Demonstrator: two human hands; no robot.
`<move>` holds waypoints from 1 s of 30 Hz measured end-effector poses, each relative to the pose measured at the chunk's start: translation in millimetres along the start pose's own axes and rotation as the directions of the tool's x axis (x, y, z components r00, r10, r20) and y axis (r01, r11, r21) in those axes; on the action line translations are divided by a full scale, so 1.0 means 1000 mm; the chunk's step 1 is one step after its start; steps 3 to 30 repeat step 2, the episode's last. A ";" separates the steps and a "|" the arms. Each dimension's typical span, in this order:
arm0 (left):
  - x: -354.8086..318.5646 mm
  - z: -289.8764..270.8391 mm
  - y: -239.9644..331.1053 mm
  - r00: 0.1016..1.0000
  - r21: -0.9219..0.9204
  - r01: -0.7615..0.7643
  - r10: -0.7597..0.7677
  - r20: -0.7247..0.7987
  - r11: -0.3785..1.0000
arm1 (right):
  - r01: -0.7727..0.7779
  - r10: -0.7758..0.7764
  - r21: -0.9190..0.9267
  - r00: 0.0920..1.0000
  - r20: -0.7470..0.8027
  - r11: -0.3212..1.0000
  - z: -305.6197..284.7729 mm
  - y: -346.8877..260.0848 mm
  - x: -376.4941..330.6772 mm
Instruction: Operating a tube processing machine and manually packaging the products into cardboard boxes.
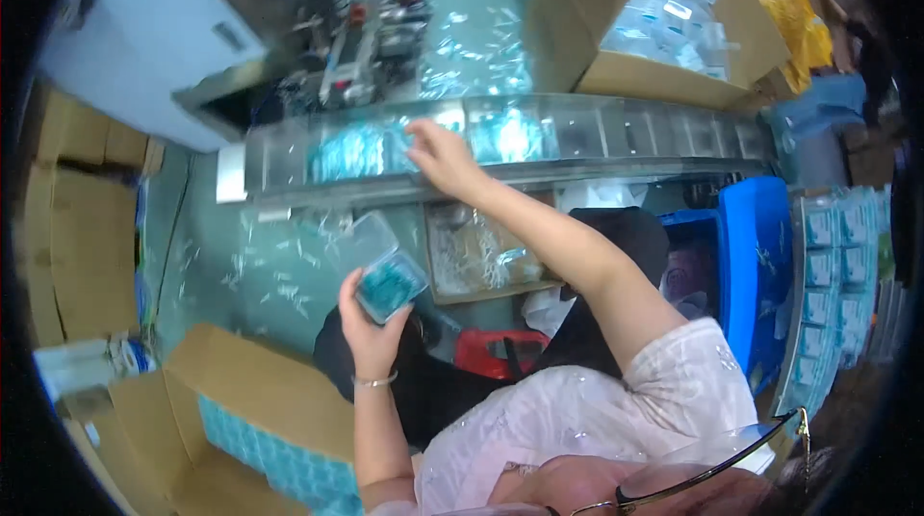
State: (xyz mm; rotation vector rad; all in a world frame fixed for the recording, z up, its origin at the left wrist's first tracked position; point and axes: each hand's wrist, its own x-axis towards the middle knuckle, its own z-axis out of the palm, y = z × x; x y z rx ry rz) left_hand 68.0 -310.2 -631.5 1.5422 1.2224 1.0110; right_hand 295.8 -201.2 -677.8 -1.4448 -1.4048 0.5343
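Note:
My left hand is wrapped round a small clear plastic box with its hinged lid raised. Small teal plastic pieces fill the lower half of the box. My right hand reaches over a long metal conveyor channel, its fingers curled at a heap of loose teal pieces. Its fingertips are slightly blurred, and whatever is between them is too small to name. Another bright teal heap lies in the channel just right of that hand.
Below the channel sits a shallow cardboard tray of white pieces. An open carton stands at lower left, a carton of clear boxes at upper right. A blue bin and stacked teal-labelled packs are on the right. Machinery stands behind the channel.

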 end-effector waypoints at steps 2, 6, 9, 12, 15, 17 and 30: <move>-0.002 -0.005 -0.004 0.971 0.283 -0.189 0.136 0.197 0.940 | 0.087 -0.088 0.211 0.996 -0.008 0.974 0.009 -0.024 -0.033; -0.002 -0.005 -0.004 0.971 0.283 -0.189 0.136 0.197 0.940 | 0.087 -0.088 0.211 0.996 -0.008 0.974 0.009 -0.024 -0.033; -0.002 -0.005 -0.004 0.971 0.283 -0.189 0.136 0.197 0.940 | 0.087 -0.088 0.211 0.996 -0.008 0.974 0.009 -0.024 -0.033; -0.002 -0.005 -0.004 0.971 0.283 -0.189 0.136 0.197 0.940 | 0.087 -0.088 0.211 0.996 -0.008 0.974 0.009 -0.024 -0.033; -0.002 -0.005 -0.004 0.971 0.283 -0.189 0.136 0.197 0.940 | 0.087 -0.088 0.211 0.996 -0.008 0.974 0.009 -0.024 -0.033; -0.002 -0.005 -0.004 0.971 0.283 -0.189 0.136 0.197 0.940 | 0.087 -0.088 0.211 0.996 -0.008 0.974 0.009 -0.024 -0.033; -0.002 -0.005 -0.004 0.971 0.283 -0.189 0.136 0.197 0.940 | 0.087 -0.088 0.211 0.996 -0.008 0.974 0.009 -0.024 -0.033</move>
